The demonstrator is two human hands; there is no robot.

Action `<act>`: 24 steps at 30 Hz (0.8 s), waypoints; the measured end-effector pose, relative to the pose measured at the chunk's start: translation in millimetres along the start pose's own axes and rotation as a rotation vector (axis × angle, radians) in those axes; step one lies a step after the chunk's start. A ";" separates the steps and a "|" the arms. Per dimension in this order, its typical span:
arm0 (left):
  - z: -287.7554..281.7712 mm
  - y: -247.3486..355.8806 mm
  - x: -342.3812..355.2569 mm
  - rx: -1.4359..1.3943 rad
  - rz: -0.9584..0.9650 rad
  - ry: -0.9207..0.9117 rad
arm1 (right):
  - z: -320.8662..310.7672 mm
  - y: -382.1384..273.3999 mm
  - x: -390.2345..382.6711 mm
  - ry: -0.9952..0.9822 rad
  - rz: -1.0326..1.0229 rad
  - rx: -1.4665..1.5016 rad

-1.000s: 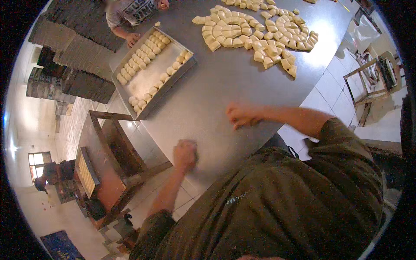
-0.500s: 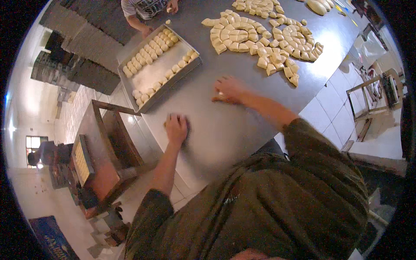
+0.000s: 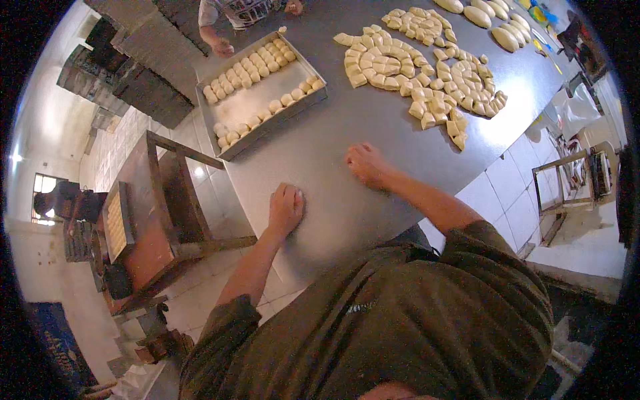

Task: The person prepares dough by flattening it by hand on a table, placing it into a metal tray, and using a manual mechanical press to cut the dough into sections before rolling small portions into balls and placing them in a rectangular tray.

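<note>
Both my hands rest on the metal table point(image 3: 320, 137), knuckles up and fingers curled under. My left hand point(image 3: 287, 208) is cupped on the tabletop near the left edge. My right hand point(image 3: 368, 164) sits a little farther away and to the right, closed in the same way. Whatever lies under either palm is hidden. Beyond my left hand stands a rectangular metal tray point(image 3: 260, 98) with rows of round dough balls point(image 3: 250, 72) along both long sides. Cut dough pieces point(image 3: 380, 61) lie in coiled strips beyond my right hand.
Across the table, a co-worker's hand point(image 3: 223, 48) is beside the tray's far end. Larger oval dough pieces point(image 3: 479, 17) lie at the far right. A wooden table point(image 3: 150, 243) at left carries another filled tray point(image 3: 119, 223). Dark stacked crates point(image 3: 143, 83) stand behind it.
My right hand's fingers have curled in from a looser spread. My left hand stays cupped on the table. The whole view has shifted slightly, and the co-worker's hand remains near the tray.
</note>
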State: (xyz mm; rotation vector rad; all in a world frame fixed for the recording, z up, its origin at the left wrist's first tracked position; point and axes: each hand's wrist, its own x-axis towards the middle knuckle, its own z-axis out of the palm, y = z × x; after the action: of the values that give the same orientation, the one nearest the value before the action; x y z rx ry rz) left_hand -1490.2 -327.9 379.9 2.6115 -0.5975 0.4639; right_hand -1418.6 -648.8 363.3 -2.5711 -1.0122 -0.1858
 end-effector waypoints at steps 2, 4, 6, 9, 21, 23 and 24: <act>-15.0 -1.3 -4.5 -0.069 -0.029 -0.011 | 7.0 46.4 -17.7 0.104 0.190 0.007; -29.8 12.7 -0.7 -0.130 -0.168 0.059 | 12.7 38.1 -24.8 0.137 0.278 0.053; -46.4 12.0 4.7 -0.243 -0.229 0.448 | -25.1 9.6 7.1 0.146 0.216 0.101; -30.4 -45.9 -7.8 -0.460 -0.614 0.783 | -22.6 2.5 -22.7 0.070 0.388 0.195; -22.8 -31.4 2.4 0.312 -0.857 0.023 | 26.3 -151.6 256.3 0.268 0.259 0.548; -30.8 -17.1 15.1 0.374 -0.881 -0.003 | 19.4 -135.7 346.9 0.431 0.183 0.306; -29.6 -16.6 16.4 0.342 -0.870 0.006 | 29.1 -120.9 383.9 0.460 0.219 0.265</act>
State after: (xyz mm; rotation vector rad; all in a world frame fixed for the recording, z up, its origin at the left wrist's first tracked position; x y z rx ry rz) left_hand -1474.9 -306.0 406.5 2.8411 0.6785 0.2923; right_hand -1219.6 -314.0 468.7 -2.2280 -0.5417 -0.5177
